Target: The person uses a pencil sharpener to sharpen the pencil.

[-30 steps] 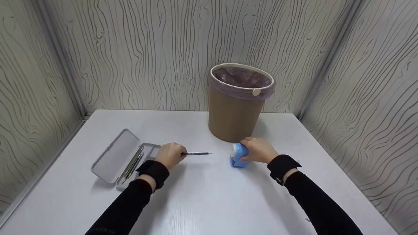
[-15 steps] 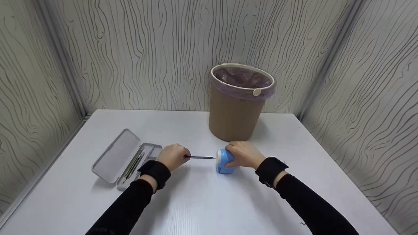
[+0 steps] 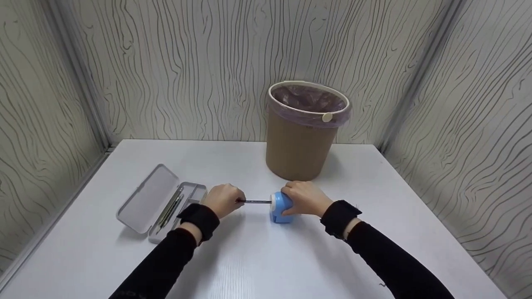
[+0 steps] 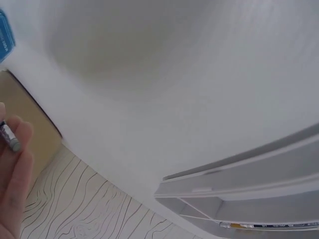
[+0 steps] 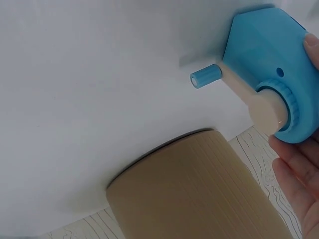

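Observation:
My left hand [image 3: 225, 200] pinches a dark pencil [image 3: 257, 202] near its back end, and its grey tip end shows between the fingers in the left wrist view. The pencil lies level, its front end meeting the pale round face of a blue pencil sharpener [image 3: 281, 207]. Around the top of that sharpener my right hand [image 3: 306, 198] curls its fingers and thumb. Seen from the right wrist, the sharpener has a cream crank arm [image 5: 246, 89] with a blue knob [image 5: 206, 76]. An open grey pencil case [image 3: 147, 199] lies left of my left hand, with several pencils [image 3: 169, 211] in it.
Behind my right hand stands a brown trash bin [image 3: 297, 145] lined with a purple bag [image 3: 305, 97]. The white table [image 3: 249, 265] is enclosed by wood-grain panels [image 3: 199, 70] at the back and sides.
My right hand has brought the sharpener leftward to the pencil, whose front end now meets its face. My left hand has shifted slightly right. The case and bin stay put.

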### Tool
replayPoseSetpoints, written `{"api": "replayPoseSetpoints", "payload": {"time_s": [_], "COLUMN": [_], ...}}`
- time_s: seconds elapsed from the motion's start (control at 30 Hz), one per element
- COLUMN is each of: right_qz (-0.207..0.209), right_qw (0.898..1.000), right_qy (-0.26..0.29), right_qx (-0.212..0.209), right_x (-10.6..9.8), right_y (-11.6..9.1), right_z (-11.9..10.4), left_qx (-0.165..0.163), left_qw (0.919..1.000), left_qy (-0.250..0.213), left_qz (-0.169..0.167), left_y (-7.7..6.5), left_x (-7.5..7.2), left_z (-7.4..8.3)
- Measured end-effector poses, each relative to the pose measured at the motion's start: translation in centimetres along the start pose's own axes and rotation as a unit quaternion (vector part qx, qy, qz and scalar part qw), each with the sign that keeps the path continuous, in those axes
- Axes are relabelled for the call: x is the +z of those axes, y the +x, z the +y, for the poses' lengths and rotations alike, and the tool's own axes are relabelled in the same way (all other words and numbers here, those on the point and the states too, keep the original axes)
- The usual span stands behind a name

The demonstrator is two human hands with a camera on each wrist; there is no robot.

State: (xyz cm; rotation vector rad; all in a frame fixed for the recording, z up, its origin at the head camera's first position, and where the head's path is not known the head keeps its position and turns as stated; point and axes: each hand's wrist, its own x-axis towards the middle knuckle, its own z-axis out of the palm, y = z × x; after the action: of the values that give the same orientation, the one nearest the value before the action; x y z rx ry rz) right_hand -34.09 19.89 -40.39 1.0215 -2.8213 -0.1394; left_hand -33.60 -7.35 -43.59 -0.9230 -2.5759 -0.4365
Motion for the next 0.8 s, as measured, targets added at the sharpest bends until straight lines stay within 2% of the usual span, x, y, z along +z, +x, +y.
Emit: {"api": "replayPoseSetpoints", "payload": {"time_s": [0.2,0.37,0.6,0.8], "right_qz": [-0.005,-0.010,-0.026,-0.041], "right_qw": [0.999,0.996,0.981,0.969], "right_qy": [0.029,0.092,0.192,0.240], "right_qx": [0.012,0.018,0.025,0.039], "right_x": [0.1,0.1,0.4,0.8], "right_y": [-0.2,-0.5,-0.9,-0.8], "right_z": [0.2,0.7,2.5,3.2], "left_qx": [-0.007,-0.004,0.002,0.003], "left_qw": [0.9999,0.9998,0.9997,0.9995], "left_qy": [-0.010,-0.016,-0.019,-0.023], "left_qz": [-0.005,-0.011,-0.013,-0.020], "left_y": [0.2,0.2,0.2,0.2], "left_x": [0.1,0.1,0.0,0.2], "left_z": [0.2,0.2,0.2,0.1]}}
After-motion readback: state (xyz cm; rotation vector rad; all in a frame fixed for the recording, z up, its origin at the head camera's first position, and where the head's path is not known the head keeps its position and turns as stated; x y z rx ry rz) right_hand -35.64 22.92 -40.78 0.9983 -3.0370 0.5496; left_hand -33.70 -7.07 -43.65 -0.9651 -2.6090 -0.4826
